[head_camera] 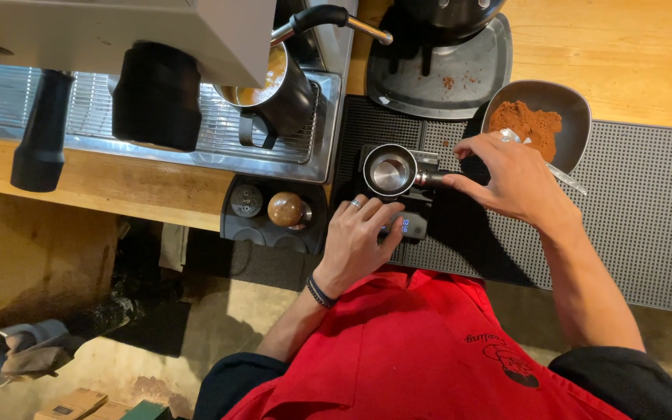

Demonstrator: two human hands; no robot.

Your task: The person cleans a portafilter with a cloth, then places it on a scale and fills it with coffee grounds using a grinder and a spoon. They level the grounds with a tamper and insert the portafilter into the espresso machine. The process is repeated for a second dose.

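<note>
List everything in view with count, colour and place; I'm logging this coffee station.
Portafilter: 1, metal, basket empty, on the scale.
Scale: 1, black, lit display, on the mat.
Mat: 1, dark grey, on the counter.
Bowl: 1, dark, holding brown coffee grounds, right of the portafilter.
Espresso machine: 1, steel, upper left.
Milk pitcher: 1, black, on the drip tray.
Drip tray: 1, steel.
Tampers: 2, one wooden-topped, one dark, in a black holder.
Grinder: 1, black, top centre.
Apron: 1, red.
Left hand: on the scale.
Right hand: on the portafilter handle.
</note>
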